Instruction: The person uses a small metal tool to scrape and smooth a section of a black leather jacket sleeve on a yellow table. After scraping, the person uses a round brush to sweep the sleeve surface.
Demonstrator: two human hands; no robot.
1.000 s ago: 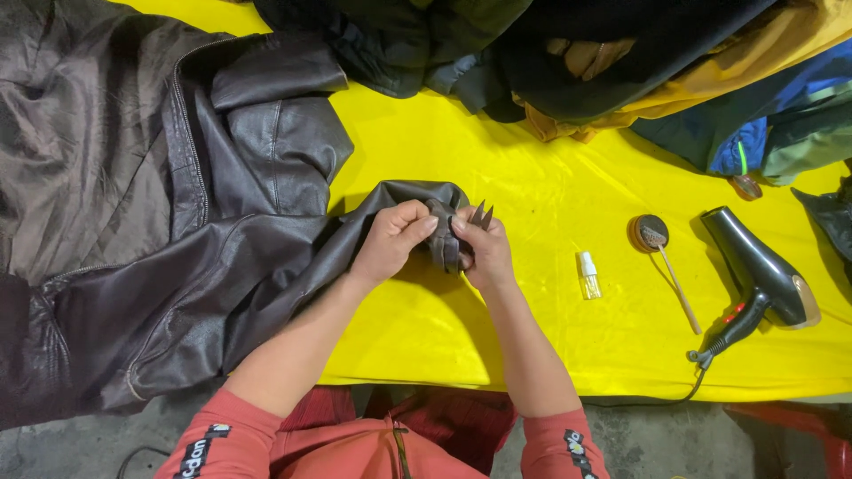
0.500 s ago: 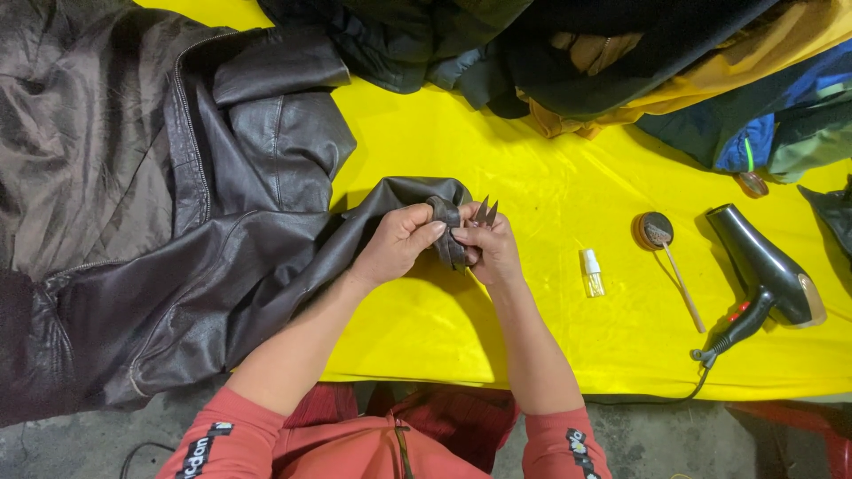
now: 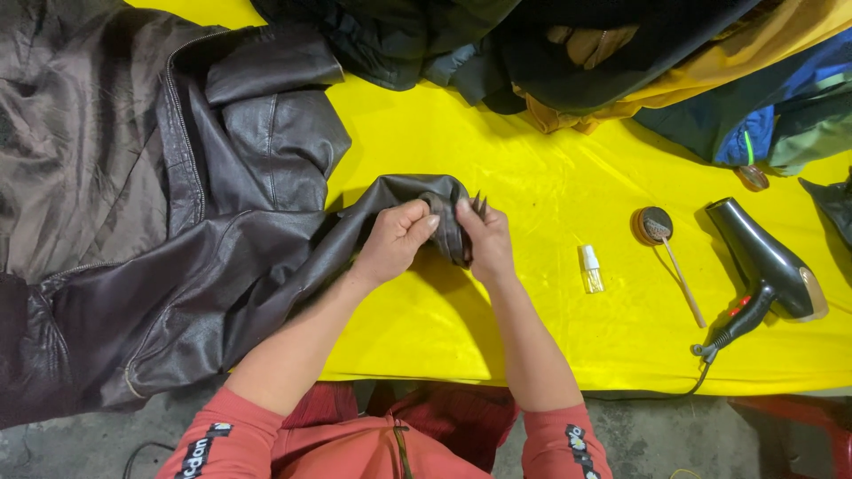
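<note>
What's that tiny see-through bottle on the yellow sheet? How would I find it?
Start at the yellow sheet and look right of the person's right hand. The little clear bottle lies flat there, left of the round tin and black hair dryer. It alone is transparent with a white top.

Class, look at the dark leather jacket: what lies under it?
Under the leather jacket a yellow sheet shows beneath the sleeve end that both hands pinch. What lies under the jacket's body is covered.
</note>
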